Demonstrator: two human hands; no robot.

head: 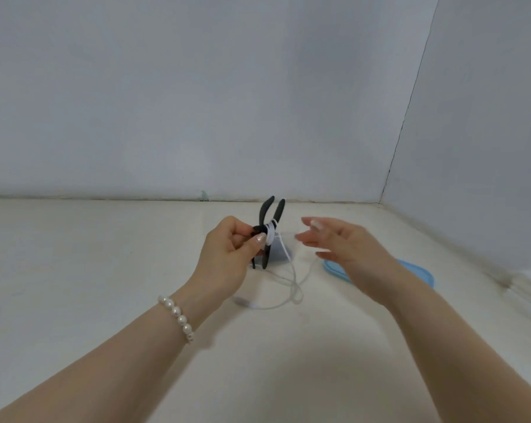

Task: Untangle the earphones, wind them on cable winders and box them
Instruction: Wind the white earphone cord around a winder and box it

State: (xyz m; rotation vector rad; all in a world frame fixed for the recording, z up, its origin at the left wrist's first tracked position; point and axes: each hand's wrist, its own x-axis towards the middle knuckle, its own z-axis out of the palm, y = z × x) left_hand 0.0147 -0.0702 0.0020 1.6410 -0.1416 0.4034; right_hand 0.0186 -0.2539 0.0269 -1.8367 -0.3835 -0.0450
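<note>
My left hand (230, 254) pinches a dark grey cable winder (271, 213) with two long prongs pointing up, held above the table. A few turns of white earphone cable (270, 232) wrap its middle. The rest of the cable (294, 288) hangs down and loops on the table, ending in a plug (242, 301) near my left wrist. To the right of the winder, my right hand (343, 242) is blurred, fingers spread and straight, holding nothing that I can make out. A small grey-blue box (278, 253) stands behind the winder, mostly hidden.
A light blue lid (423, 271) lies flat on the table at the right, partly under my right forearm. The cream table (105, 270) meets grey walls at the back and the right side.
</note>
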